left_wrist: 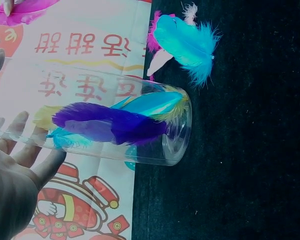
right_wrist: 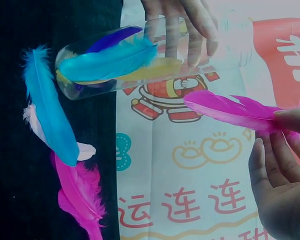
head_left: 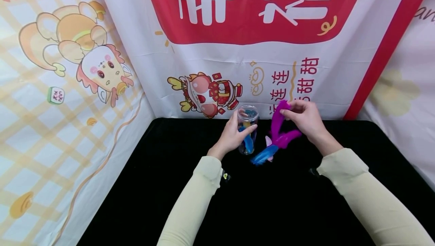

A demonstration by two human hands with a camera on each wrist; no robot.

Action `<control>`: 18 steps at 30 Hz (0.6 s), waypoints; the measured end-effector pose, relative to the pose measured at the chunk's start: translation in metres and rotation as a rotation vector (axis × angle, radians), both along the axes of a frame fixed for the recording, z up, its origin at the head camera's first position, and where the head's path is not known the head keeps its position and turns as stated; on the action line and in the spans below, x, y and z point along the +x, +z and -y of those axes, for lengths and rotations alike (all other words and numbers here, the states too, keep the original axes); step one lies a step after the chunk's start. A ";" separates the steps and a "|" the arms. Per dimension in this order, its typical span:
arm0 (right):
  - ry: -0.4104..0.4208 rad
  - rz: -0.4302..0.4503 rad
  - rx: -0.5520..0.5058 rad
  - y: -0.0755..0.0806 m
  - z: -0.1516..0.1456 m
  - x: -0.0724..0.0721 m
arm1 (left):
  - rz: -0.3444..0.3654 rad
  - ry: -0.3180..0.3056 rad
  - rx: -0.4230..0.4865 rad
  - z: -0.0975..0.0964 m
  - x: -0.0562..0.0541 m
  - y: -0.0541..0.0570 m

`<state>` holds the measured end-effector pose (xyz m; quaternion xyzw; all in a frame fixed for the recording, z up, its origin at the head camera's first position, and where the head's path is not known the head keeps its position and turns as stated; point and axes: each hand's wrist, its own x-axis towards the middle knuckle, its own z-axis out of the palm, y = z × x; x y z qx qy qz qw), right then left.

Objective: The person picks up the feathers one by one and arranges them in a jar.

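Observation:
My left hand (head_left: 231,136) grips a clear jar (left_wrist: 179,142) upright near the table's back edge. Inside it are a purple feather (left_wrist: 110,122), blue feathers (right_wrist: 107,62) and a yellow feather (right_wrist: 155,70). To the right of the jar, my right hand (head_left: 307,121) pinches one end of a magenta feather (right_wrist: 230,111), raised above the table and apart from the jar. Below that feather a small group lies on the black cloth: a blue feather (right_wrist: 50,110), a pale pink feather (right_wrist: 86,151) partly under it, and another magenta feather (right_wrist: 80,187).
A black cloth (head_left: 272,208) covers the table. Right behind it hangs a printed white and red curtain (head_left: 210,55), close to the jar and both hands. At the left stands a yellow-checked curtain (head_left: 44,132).

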<state>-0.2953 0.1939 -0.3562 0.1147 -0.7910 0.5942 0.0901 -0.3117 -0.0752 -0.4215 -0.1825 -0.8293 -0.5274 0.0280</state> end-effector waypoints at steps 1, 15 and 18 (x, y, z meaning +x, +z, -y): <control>0.007 -0.002 -0.012 0.001 0.000 0.000 | -0.002 0.000 0.001 0.000 0.000 0.000; -0.045 -0.058 -0.010 0.016 0.006 0.004 | -0.003 -0.005 0.009 0.000 0.002 0.002; -0.046 -0.072 -0.013 0.016 0.007 0.003 | -0.001 -0.002 0.006 0.000 0.003 0.002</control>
